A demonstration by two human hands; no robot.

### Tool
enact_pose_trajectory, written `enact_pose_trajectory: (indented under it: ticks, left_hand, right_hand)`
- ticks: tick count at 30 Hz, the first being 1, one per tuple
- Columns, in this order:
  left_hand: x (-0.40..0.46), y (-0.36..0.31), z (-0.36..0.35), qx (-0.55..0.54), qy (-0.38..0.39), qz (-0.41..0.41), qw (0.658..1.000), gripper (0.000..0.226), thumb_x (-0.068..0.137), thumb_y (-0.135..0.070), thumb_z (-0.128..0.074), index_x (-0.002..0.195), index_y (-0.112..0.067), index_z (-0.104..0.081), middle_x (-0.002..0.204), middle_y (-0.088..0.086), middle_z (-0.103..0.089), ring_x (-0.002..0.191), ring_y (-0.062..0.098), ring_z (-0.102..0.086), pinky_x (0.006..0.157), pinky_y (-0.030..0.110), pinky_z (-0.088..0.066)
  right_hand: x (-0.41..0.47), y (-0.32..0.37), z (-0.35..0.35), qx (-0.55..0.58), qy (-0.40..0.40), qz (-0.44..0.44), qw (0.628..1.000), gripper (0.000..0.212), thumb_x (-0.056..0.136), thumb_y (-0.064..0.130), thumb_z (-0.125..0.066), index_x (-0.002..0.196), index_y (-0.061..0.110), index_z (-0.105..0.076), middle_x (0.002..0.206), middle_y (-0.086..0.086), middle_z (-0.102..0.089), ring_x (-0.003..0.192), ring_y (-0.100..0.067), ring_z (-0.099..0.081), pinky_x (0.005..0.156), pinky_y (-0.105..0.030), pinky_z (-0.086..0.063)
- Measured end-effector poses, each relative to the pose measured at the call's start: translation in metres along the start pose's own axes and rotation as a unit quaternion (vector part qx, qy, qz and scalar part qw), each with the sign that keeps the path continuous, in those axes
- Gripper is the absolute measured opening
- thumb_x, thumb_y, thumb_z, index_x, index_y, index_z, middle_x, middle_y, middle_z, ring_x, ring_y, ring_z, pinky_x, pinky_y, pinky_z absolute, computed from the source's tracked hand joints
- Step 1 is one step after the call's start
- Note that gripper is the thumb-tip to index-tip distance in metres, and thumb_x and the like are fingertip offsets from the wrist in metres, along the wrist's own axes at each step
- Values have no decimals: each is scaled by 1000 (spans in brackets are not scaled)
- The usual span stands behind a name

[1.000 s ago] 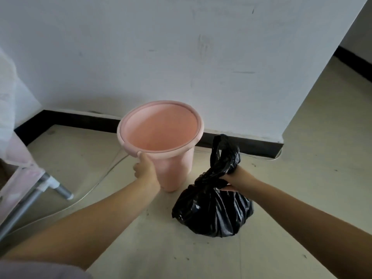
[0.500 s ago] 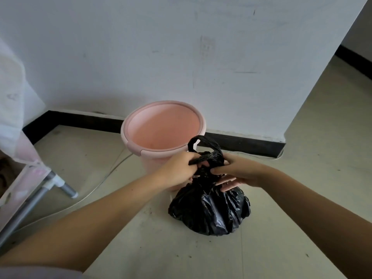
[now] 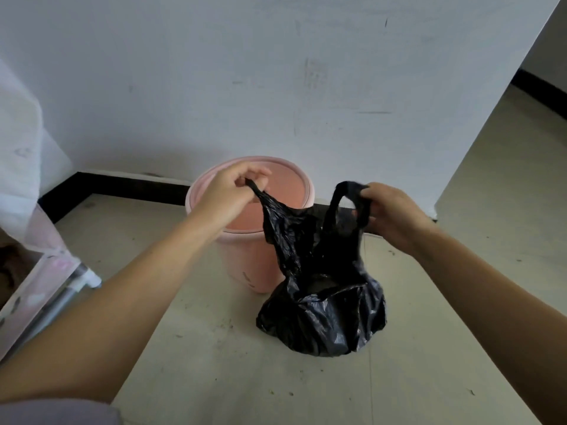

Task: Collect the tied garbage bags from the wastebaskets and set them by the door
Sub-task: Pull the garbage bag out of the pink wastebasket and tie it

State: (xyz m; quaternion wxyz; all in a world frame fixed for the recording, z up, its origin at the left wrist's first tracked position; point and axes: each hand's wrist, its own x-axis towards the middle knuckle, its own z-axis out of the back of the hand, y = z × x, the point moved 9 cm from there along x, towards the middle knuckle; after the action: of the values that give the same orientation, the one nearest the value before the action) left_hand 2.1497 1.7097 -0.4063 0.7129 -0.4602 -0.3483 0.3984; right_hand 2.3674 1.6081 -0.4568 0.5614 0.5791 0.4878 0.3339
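Your left hand [image 3: 228, 194] pinches one handle strip of the black garbage bag [image 3: 322, 311], and your right hand [image 3: 389, 213] grips the other handle loop. The two handles are pulled apart and upward, so the mouth of the bag stands open between your hands; it is not tied at this moment. The body of the bag rests on the floor [image 3: 214, 378], directly below and between both hands, touching or just beside the pink wastebasket [image 3: 245, 265], on its right.

The coming move, I think, is to bring the handles together and knot them, so what matters is that both hands are at almost the same height, with the gap running left to right above the bag. Neither hand is clearly nearer. The white wall [image 3: 276, 87] is close behind the wastebasket. To the right, past the wall corner, the floor opens for carrying the bag away. I cannot see any door.
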Motion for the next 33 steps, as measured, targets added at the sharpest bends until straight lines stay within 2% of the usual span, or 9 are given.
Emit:
enact_pose_trajectory:
  ticks: [3,9,14,17,19,22,27,30,33]
  left_hand:
    - [7,27,18,-8,-11,88,996,5,86,-25,-67,91,-24,-67,96,3,-60,81,17,-67,79,30,-57]
    - [8,22,21,-4,17,140,990,10,90,-19,-62,89,-11,-67,61,2,-60,49,13,-56,55,24,-54]
    - [8,12,21,-152,8,129,980,21,90,3,-48,85,-9,-64,81,9,-74,76,20,-73,75,30,-59]
    - [6,11,20,-220,19,150,964,24,91,-1,-41,86,-8,-63,57,3,-56,44,12,-54,50,28,-50]
    - [4,-1,22,-51,49,115,991,22,92,-12,-46,89,-14,-68,49,-11,-41,39,6,-34,47,23,-31]
    - [-8,-41,-2,189,137,-24,972,25,86,-10,-51,88,-29,-68,72,-20,-61,68,-5,-55,64,22,-42]
    - [-40,-80,-61,288,196,-199,916,24,71,-29,-43,84,-33,-63,78,-11,-66,74,6,-61,74,33,-52]
    - [-64,-82,-99,208,255,-222,918,21,84,-7,-49,90,-15,-67,75,-14,-63,70,-11,-56,66,9,-42]
    - [-50,-67,-95,136,213,-189,949,29,91,-5,-49,116,-17,-58,106,-2,-59,84,-8,-53,78,12,-43]
  right_hand:
    - [2,-4,28,105,-53,-36,992,15,96,13,-45,86,11,-56,96,-4,-64,90,-12,-66,66,-28,-56]
    - [4,-28,44,-294,5,-125,947,22,86,26,-67,72,11,-59,68,-5,-59,56,-15,-53,54,-27,-41]
    - [2,-3,28,-431,27,-45,901,34,82,32,-69,76,-1,-64,67,-9,-48,61,-18,-43,60,-30,-30]
    - [0,41,26,-303,-66,110,944,20,88,20,-63,95,2,-67,90,-8,-61,79,-12,-55,76,-26,-41]
    - [-4,54,22,-98,-52,125,986,13,92,13,-55,93,11,-68,101,-8,-64,86,-10,-61,84,-26,-47]
    - [-11,51,-3,128,76,97,984,11,91,14,-51,89,11,-61,76,-4,-65,72,-16,-64,90,-37,-49]
    - [-44,-1,-84,-238,324,30,915,28,87,29,-64,104,10,-55,65,10,-53,60,-11,-48,64,-22,-45]
    - [-50,-17,-109,-327,295,26,897,29,91,17,-57,64,15,-49,57,3,-47,52,-11,-45,53,-19,-41]
    - [-37,-13,-98,-318,193,42,927,38,91,14,-39,53,15,-43,47,-1,-43,42,-15,-40,46,-18,-36]
